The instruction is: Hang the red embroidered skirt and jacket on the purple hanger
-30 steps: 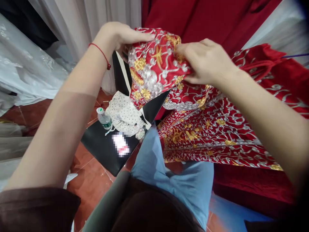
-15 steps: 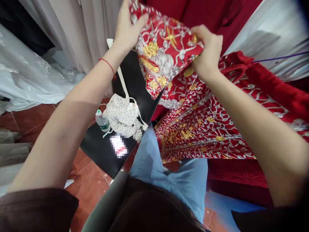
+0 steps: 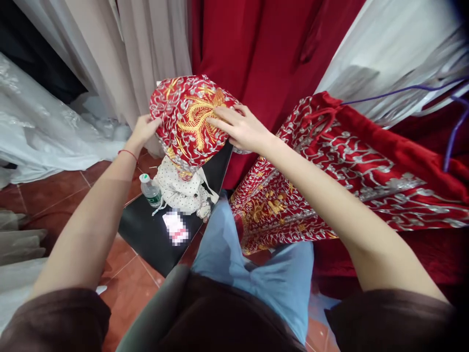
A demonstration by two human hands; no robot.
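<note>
from where i stand, the embroidered red cloth [image 3: 192,115] is held up in front of the person, above the far part of a black surface [image 3: 142,232]; the left hand [image 3: 142,131] pinches the cloth's left edge between its fingers, while the right hand [image 3: 247,128] lies across the gold stitching on the other side, fingers stretched out, and i can't tell whether it grips or only presses. below, on the surface, sits a dotted white bag [image 3: 178,188], a water bottle [image 3: 151,190] just beside it on the left, and nearer the person a pale flat item [image 3: 176,228]. to the right hangs an embroidered red garment [image 3: 377,168], a purple cord [image 3: 395,89] by its upper edge, the right forearm [image 3: 318,181] passing in front of it. a deep red curtain [image 3: 234,54] falls behind, with pale drapes [image 3: 154,49] to its left. the cloth hides the bag's top and much of the surface's far end; the pale item is blurred into blocks, the garment is cut off at the right, and the left fingertips are partly out of sight behind the cloth
</note>
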